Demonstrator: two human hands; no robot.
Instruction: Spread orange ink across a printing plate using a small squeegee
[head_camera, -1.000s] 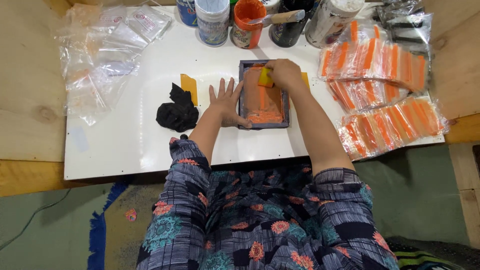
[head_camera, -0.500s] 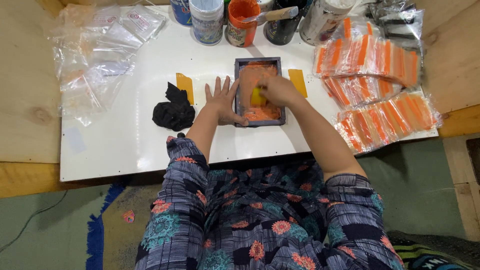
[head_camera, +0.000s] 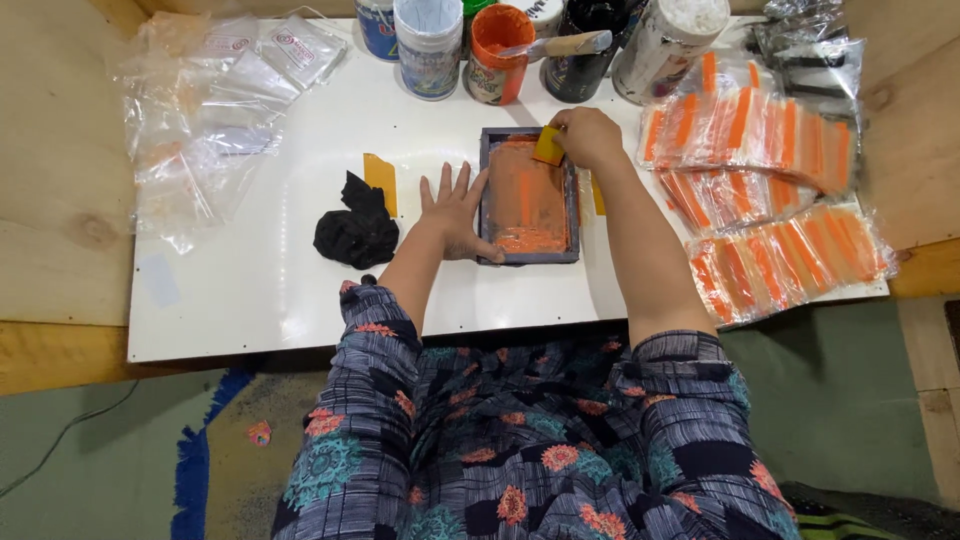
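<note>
Right hand (head_camera: 590, 135) pinches yellow squeegee (head_camera: 548, 146); flat left hand (head_camera: 455, 212) steadies frame (head_camera: 530, 256).

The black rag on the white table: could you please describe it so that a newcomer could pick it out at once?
Start at the white table and find the grey frame smeared with orange paint at its middle. The left hand lies flat beside that frame, and just past it, on the side away from the frame, sits the black rag. It is the only dark, crumpled lump there, next to a yellow tape strip.

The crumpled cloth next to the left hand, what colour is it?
Black. The crumpled cloth lies on the white table, beside the left hand; the head view shows it.
</note>
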